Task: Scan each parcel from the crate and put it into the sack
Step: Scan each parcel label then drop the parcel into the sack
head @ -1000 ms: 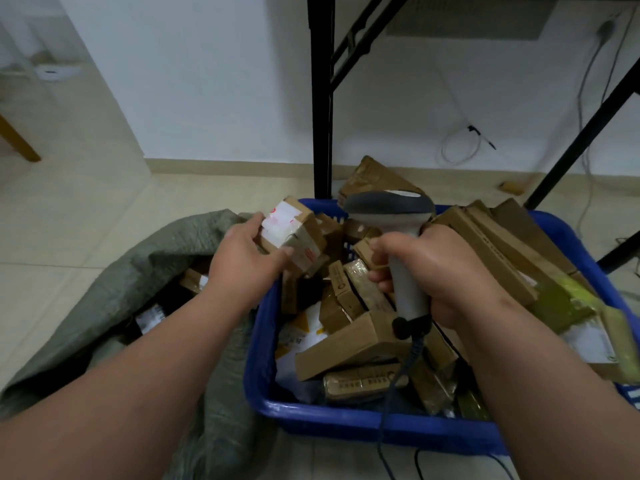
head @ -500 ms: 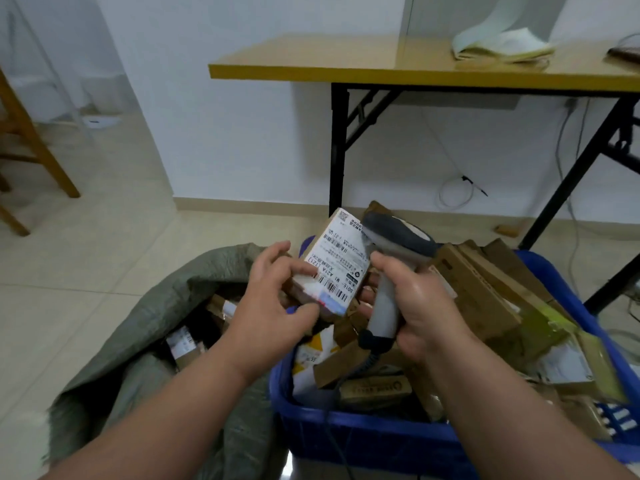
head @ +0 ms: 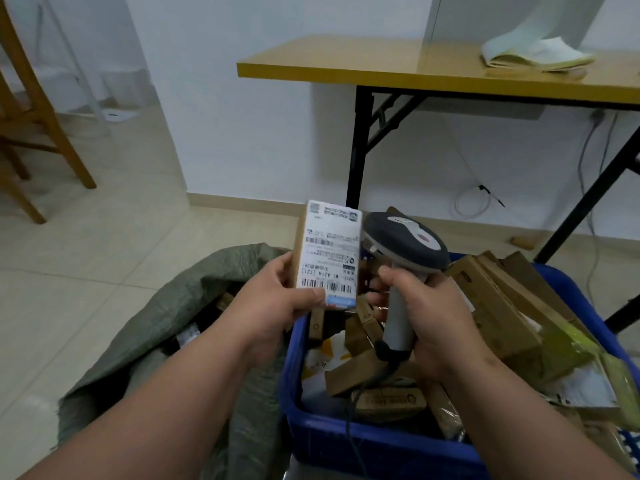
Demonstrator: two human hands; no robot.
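My left hand holds a small brown parcel upright, its white shipping label with barcodes turned toward me. Just right of it, my right hand grips the grey handle of a barcode scanner, whose dark head sits beside the label's right edge. Both are above the left end of a blue plastic crate piled with several brown cardboard parcels. A grey-green woven sack lies open on the floor left of the crate, with a few parcels visible inside.
A folding table with a yellow top and black legs stands against the white wall behind the crate, papers on it. Cables hang below it. A wooden chair stands at far left on the tiled floor. The scanner cord drops over the crate's front.
My left hand lifted the parcel out of the crate and turned its label upright toward me. The scanner rose with my right hand and now sits beside the label. The camera tilted up.
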